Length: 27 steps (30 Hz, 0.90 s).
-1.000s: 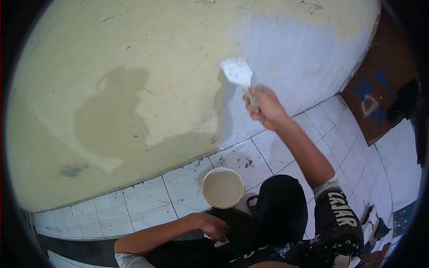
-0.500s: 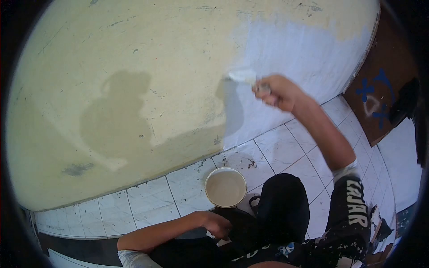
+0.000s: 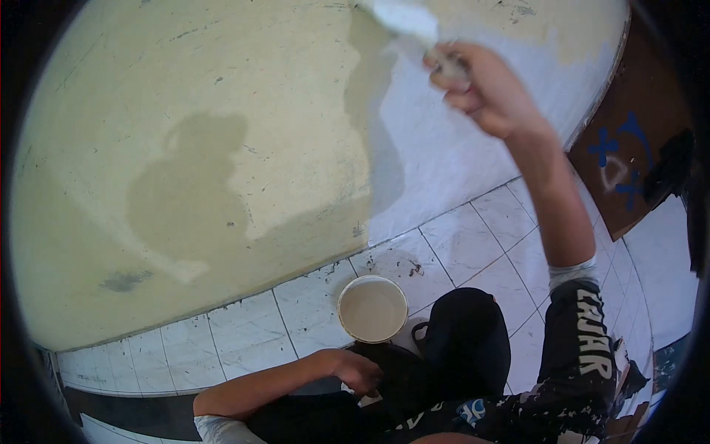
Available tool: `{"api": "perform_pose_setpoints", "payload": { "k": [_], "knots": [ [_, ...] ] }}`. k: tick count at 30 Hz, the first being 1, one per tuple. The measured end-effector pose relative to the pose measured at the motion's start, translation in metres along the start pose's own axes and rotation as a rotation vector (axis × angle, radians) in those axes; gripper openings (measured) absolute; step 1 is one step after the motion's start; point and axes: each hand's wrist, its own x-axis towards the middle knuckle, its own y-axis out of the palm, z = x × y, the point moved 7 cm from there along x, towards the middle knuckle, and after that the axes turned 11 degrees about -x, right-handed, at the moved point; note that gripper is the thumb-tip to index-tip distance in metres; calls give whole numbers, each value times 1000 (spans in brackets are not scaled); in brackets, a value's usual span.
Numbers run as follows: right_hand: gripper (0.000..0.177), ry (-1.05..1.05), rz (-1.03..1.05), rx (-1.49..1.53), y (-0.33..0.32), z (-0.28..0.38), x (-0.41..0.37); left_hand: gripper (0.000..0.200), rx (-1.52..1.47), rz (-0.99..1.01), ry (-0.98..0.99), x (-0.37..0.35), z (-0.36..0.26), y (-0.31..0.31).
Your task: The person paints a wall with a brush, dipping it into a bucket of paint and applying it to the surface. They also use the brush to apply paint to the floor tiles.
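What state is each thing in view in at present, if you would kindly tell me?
Brush: held high, white-coated, blurred
Right hand: closed around the brush handle
Left hand: low down, grip unclear
Bucket: upright, open-topped
Wall: partly pale yellow, partly white
Floor tiles: dark-specked beside the wall
Brown panel: marked in blue

Right black sleeve with pale block capitals (image 3: 580,337): I make out "AJAR" running down the fabric, with one more letter ahead of it near the cuff that I cannot settle from here.
Black shirt front with white and blue print (image 3: 444,419): I see pieces of lettering, too folded and cut off for me to read.
Brown flat panel (image 3: 625,89): I see blue cross-shaped marks, like plus signs, beside a curved blue stroke and a whitish loop.
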Motion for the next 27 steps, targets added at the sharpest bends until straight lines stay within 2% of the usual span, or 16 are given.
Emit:
{"api": "perform_pose_setpoints", "payload": {
  "k": [1,3,5,8,10,14,16,18,20,22,24,26,27],
  "knots": [
    [20,46,-22,-51,2,-29,5,49,5,-3,-21,0,1,-1],
    [16,-23,-75,-16,8,-88,4,50,12,-3,-35,1,1,-1],
    [15,169,27,128,17,-129,-14,50,-46,-34,12,-1,0,-3],
    [12,270,12,129,19,-184,-30,56,-24,-34,80,11,13,-2],
    [9,463,100,111,17,-218,-44,51,-23,-33,43,7,7,0],
    [9,604,173,5,6,-251,-63,47,13,9,-18,8,7,0],
    [10,691,190,23,6,-241,-64,47,26,10,-46,2,-3,-1],
    [10,600,53,-18,-2,-202,-45,46,38,19,-74,4,2,1],
    [14,521,44,58,-11,-155,-18,42,-11,-12,13,16,15,2],
    [16,526,94,-12,-12,-106,0,41,-8,24,-10,10,5,2],
    [15,358,-2,-143,-7,-50,-2,40,-3,61,-27,10,5,3],
    [15,234,9,-81,-12,-16,8,39,18,42,-15,17,12,3],
    [15,236,6,-81,-13,-4,6,39,19,47,-15,15,9,3]
  ]
}}
